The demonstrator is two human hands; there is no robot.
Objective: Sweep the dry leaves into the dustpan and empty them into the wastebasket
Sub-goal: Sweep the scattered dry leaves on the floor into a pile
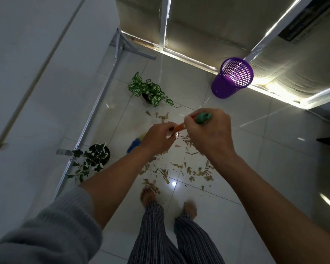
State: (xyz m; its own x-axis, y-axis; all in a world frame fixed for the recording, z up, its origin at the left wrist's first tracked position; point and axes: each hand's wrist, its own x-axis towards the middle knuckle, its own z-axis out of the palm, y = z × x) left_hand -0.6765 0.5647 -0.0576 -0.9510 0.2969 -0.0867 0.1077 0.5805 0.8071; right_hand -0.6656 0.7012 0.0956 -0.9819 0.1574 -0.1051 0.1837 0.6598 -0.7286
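Both hands [208, 134] gripping broom handle [179, 127] above leaves [179, 168].

The floor [236, 197] is made of glossy white tiles with thin dark joints, and it reflects light. Dry leaves [179, 168] lie scattered on it in the centre of the frame. A purple wastebasket [231, 79] stands on it in the upper right. One potted plant [151, 90] stands above the centre, and another potted plant [93, 159] stands at the left. Two bare feet [148, 195] stand on the tiles near the bottom centre.
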